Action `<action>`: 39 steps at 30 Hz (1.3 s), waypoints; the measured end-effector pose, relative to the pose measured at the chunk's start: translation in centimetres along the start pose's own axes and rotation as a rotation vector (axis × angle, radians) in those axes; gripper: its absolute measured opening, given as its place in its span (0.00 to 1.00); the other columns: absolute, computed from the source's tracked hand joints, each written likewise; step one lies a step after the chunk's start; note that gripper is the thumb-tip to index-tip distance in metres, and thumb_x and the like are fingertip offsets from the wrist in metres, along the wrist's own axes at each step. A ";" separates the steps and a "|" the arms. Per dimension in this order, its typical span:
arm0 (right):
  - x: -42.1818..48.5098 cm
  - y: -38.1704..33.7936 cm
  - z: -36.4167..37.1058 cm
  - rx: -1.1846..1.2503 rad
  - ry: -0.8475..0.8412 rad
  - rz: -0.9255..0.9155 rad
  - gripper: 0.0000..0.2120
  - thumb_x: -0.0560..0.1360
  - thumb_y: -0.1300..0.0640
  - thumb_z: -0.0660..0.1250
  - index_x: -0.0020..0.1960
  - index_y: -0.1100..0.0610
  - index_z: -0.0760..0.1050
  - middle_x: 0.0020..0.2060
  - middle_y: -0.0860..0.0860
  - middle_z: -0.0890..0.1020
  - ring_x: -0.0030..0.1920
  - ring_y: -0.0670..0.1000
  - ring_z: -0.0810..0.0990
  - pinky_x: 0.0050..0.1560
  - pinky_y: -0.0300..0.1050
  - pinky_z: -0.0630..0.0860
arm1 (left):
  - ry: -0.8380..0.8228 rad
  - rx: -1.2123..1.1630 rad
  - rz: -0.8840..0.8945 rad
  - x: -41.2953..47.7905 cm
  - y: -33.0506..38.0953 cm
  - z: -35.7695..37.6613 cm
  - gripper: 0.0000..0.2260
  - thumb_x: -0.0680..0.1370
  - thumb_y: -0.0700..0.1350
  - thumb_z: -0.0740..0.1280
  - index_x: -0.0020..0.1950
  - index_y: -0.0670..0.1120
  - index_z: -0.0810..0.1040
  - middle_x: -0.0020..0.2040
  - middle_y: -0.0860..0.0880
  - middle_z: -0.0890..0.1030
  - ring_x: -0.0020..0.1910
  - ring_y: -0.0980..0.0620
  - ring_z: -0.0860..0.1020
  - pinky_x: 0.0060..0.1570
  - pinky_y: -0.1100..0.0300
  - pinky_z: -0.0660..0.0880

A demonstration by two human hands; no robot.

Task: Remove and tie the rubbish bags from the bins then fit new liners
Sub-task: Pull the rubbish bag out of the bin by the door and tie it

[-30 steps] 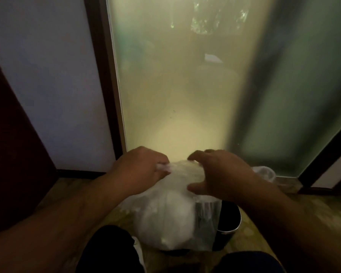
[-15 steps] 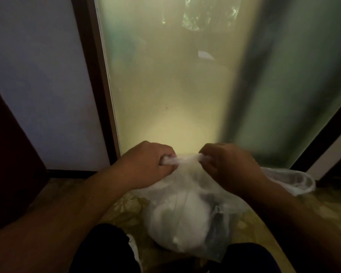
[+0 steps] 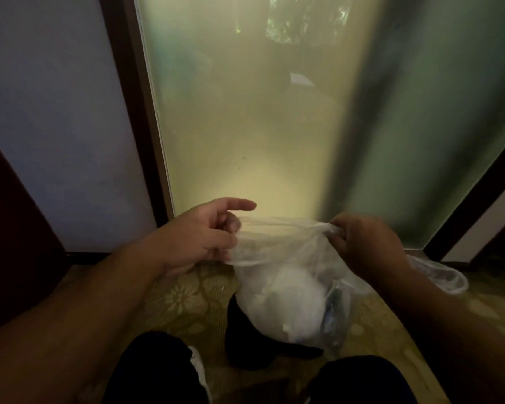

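A thin clear rubbish bag (image 3: 286, 290) with white crumpled waste inside hangs in front of me, its mouth stretched between my hands. My left hand (image 3: 199, 240) pinches the bag's left edge with thumb and lower fingers, the index finger pointing out. My right hand (image 3: 362, 243) grips the twisted right edge of the bag. Below and behind the bag stands a small dark bin (image 3: 245, 342), mostly hidden by it.
A second loose clear bag (image 3: 440, 275) lies on the patterned floor (image 3: 181, 301) at the right. A frosted glass panel (image 3: 260, 126) with a dark frame rises straight ahead, a pale wall (image 3: 56, 126) on the left. My dark-clad knees (image 3: 155, 371) fill the bottom.
My hands have moved apart, pulling the bag's top from a bunched twist into a wide stretched mouth. The bag has lifted off the bin.
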State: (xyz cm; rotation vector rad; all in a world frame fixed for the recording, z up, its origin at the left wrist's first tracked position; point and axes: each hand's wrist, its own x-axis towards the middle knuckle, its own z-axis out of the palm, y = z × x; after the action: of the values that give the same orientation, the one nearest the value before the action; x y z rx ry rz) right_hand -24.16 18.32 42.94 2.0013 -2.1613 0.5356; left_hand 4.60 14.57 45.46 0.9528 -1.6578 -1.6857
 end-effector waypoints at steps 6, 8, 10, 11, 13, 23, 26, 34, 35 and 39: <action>0.1 0.7 0.1 0.017 -0.057 0.012 0.12 0.78 0.43 0.67 0.52 0.50 0.81 0.44 0.52 0.85 0.40 0.54 0.79 0.39 0.42 0.66 | 0.543 0.739 0.138 1.6 -0.8 -0.3 0.19 0.73 0.31 0.70 0.52 0.56 0.80 0.41 0.51 0.74 0.36 0.55 0.73 0.31 0.64 0.73; 0.2 0.8 -0.1 0.048 -0.076 0.007 0.11 0.78 0.44 0.68 0.51 0.51 0.82 0.43 0.52 0.85 0.38 0.52 0.76 0.38 0.42 0.66 | 0.632 0.927 0.121 1.7 -1.1 -0.7 0.19 0.73 0.30 0.68 0.49 0.55 0.79 0.43 0.53 0.72 0.39 0.55 0.72 0.35 0.63 0.70; 0.2 0.6 -0.6 0.059 -0.085 -0.016 0.12 0.79 0.45 0.67 0.49 0.52 0.82 0.41 0.54 0.85 0.39 0.56 0.79 0.38 0.43 0.65 | 0.620 0.998 0.095 1.8 -1.5 -0.9 0.18 0.73 0.31 0.67 0.50 0.55 0.79 0.47 0.53 0.72 0.45 0.53 0.74 0.41 0.61 0.72; 0.2 0.4 -0.7 0.056 -0.083 -0.034 0.12 0.79 0.45 0.66 0.47 0.53 0.81 0.41 0.55 0.84 0.41 0.58 0.80 0.38 0.44 0.65 | 0.596 1.006 0.093 1.8 -1.6 -0.8 0.17 0.74 0.33 0.67 0.53 0.55 0.79 0.51 0.52 0.72 0.49 0.52 0.75 0.45 0.58 0.75; 0.2 -0.2 -0.9 0.039 -0.070 -0.072 0.13 0.79 0.44 0.66 0.45 0.53 0.79 0.39 0.55 0.84 0.42 0.60 0.81 0.37 0.44 0.65 | 0.571 1.036 0.131 1.7 -1.6 -0.2 0.15 0.76 0.44 0.67 0.61 0.56 0.77 0.60 0.51 0.73 0.59 0.50 0.73 0.58 0.52 0.75; 0.4 -3.6 -2.7 0.029 -0.073 -0.165 0.13 0.80 0.42 0.65 0.55 0.49 0.81 0.48 0.51 0.85 0.48 0.55 0.82 0.40 0.43 0.68 | 0.428 1.383 0.230 3.0 -2.6 3.6 0.23 0.77 0.58 0.66 0.71 0.55 0.68 0.66 0.51 0.72 0.64 0.49 0.70 0.61 0.51 0.71; 0.3 -3.3 -3.2 0.014 -0.132 -0.133 0.14 0.77 0.41 0.67 0.57 0.47 0.80 0.50 0.48 0.85 0.50 0.53 0.82 0.42 0.42 0.69 | 0.456 1.260 0.276 3.4 -3.0 3.0 0.08 0.80 0.49 0.63 0.55 0.53 0.80 0.50 0.52 0.77 0.47 0.49 0.77 0.46 0.52 0.78; 0.2 -0.6 -1.2 -0.088 -0.425 -0.016 0.17 0.81 0.48 0.64 0.35 0.51 0.69 0.35 0.48 0.78 0.39 0.53 0.78 0.40 0.44 0.72 | 0.470 1.277 0.024 2.6 -3.2 0.8 0.08 0.79 0.52 0.63 0.54 0.56 0.80 0.49 0.52 0.82 0.42 0.51 0.77 0.42 0.56 0.78; 0.2 -0.7 -1.2 -0.064 -0.450 -0.009 0.16 0.81 0.48 0.64 0.36 0.51 0.71 0.36 0.49 0.80 0.41 0.54 0.80 0.41 0.44 0.73 | 0.459 1.253 -0.002 2.5 -3.4 0.5 0.08 0.79 0.52 0.63 0.54 0.56 0.80 0.49 0.52 0.82 0.42 0.52 0.77 0.41 0.57 0.78; -0.2 -1.2 -0.4 -0.060 -0.554 0.006 0.10 0.82 0.50 0.63 0.46 0.51 0.79 0.46 0.53 0.85 0.48 0.55 0.83 0.49 0.43 0.76 | 0.354 1.326 -0.160 1.9 -4.5 -0.4 0.10 0.81 0.52 0.58 0.52 0.54 0.79 0.47 0.52 0.80 0.42 0.51 0.76 0.39 0.58 0.75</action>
State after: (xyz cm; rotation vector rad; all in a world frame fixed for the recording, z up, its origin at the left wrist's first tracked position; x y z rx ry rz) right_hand -23.00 18.63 43.46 2.3128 -2.4288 -0.1069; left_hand 4.17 13.07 40.78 1.8244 -2.3964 -0.2124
